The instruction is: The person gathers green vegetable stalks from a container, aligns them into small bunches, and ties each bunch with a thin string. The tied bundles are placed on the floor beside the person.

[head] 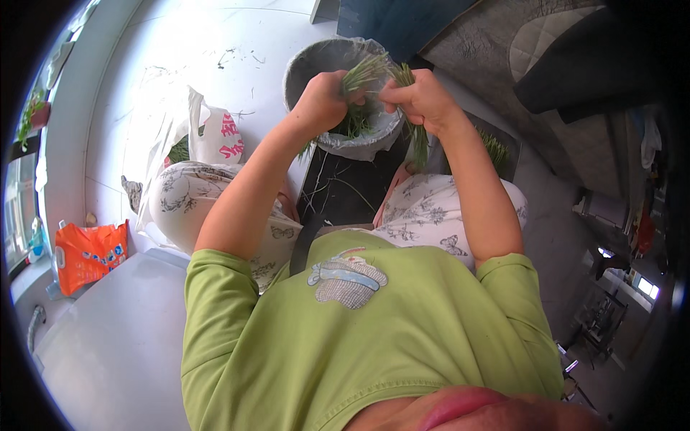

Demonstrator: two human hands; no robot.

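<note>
My left hand point(322, 102) is closed around a bunch of thin green stalks point(365, 73), whose cut-looking ends point up and to the right. Close beside it, my right hand point(423, 101) grips another green bunch point(419, 141) that hangs down past the wrist. Both hands are over the near part of a round bin lined with a clear plastic bag point(360, 146). Loose green leaves point(353, 123) lie inside the bin, partly hidden by my left hand. More green stalks point(491, 146) lie on a dark surface beyond my right forearm.
A white plastic bag point(214, 134) with greens inside stands left of the bin. Plant scraps litter the pale floor point(178, 59) and a black mat point(345, 188) between my legs. An orange bag point(91, 256) is at the far left; a grey sofa point(485, 54) stands at upper right.
</note>
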